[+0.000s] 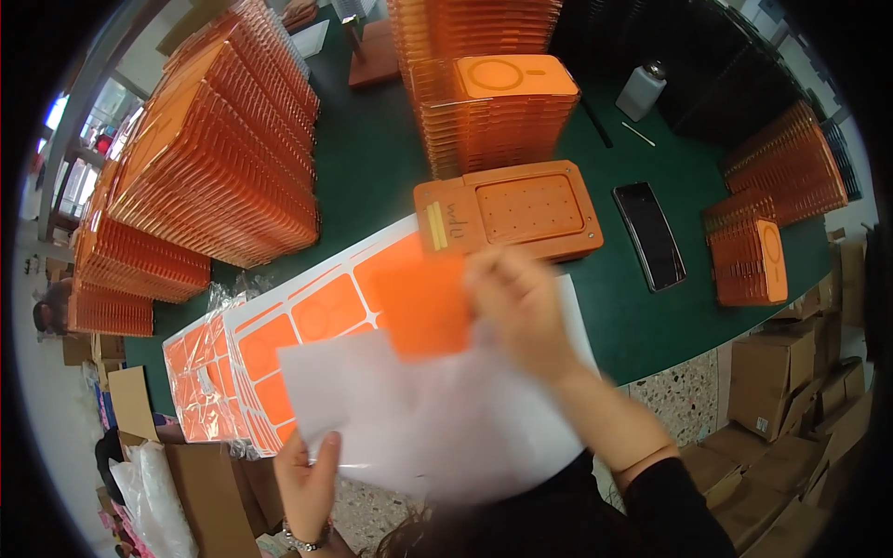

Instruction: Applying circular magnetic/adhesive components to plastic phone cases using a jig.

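Between the thumb and fingers of my right hand is an orange rectangular sticker, smeared by motion. It is above a curled white backing sheet, whose lower left edge my left hand grips with the thumb on top. Beneath and to the left lie printed sticker sheets with orange rounded rectangles. Just beyond my right hand sits an orange-brown jig block with a rounded recess dotted with small holes. Whether the sticker still touches the backing sheet is hard to make out.
Tall stacks of orange phone cases stand at left, with another stack behind the jig. On the green table lie a black phone and a pump bottle. Cardboard boxes fill the floor at right.
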### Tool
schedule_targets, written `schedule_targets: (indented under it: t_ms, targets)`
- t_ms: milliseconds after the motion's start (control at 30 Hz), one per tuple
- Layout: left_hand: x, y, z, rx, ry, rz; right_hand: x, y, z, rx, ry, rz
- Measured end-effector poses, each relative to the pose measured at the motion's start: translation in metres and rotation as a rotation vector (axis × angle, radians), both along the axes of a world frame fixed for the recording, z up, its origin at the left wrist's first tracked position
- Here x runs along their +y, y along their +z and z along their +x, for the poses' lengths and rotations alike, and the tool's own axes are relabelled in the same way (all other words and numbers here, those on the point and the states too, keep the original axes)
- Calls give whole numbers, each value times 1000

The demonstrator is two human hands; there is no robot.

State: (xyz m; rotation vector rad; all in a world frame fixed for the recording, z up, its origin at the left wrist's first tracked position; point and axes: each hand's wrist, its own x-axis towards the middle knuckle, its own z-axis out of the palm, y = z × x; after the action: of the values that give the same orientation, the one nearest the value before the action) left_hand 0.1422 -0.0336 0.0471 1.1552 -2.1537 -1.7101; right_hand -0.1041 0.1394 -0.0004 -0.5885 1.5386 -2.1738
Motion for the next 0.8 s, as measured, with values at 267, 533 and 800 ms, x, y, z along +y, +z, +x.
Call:
schedule_targets:
  t_ms: [267,533,800]
  targets:
    - [-68,-28,1,-319,67,-904,20,90,-146,1220,-62,1001]
    - [-68,-4,-104,-111,-287,-1170,-9,34,-160,1204,69,1084]
    - [-55,29,-227,186,-424,-1089,-9,4,-146,1348,64,953]
